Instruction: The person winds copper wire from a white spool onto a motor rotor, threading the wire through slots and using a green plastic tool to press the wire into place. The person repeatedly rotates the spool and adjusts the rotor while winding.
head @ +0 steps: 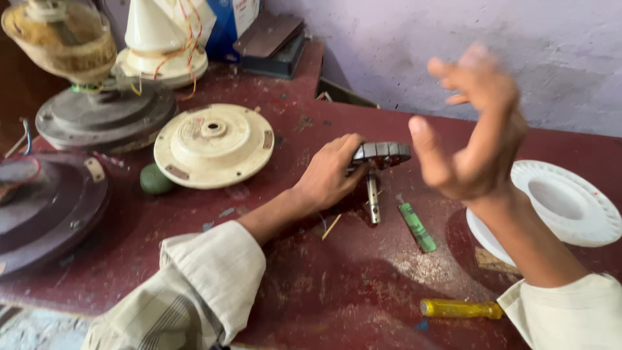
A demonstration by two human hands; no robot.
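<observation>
Left hand (327, 175) gripping dark ribbed rotor (382, 153), shaft down.

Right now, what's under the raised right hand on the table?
Under the right hand lies a white ribbed fan cover on the red table; the forearm hides its near left edge, so anything beneath cannot be seen.

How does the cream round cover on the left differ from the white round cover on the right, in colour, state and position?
The cream round cover looks yellowed and stained, while the white round cover looks clean. The cream one has a small hole in its raised middle; the white one has a wide hollow centre and a ribbed rim. The cream one lies fully in view, apart from both hands; the white one is partly hidden behind the raised right hand. Both lie flat on the dark red table.
</observation>
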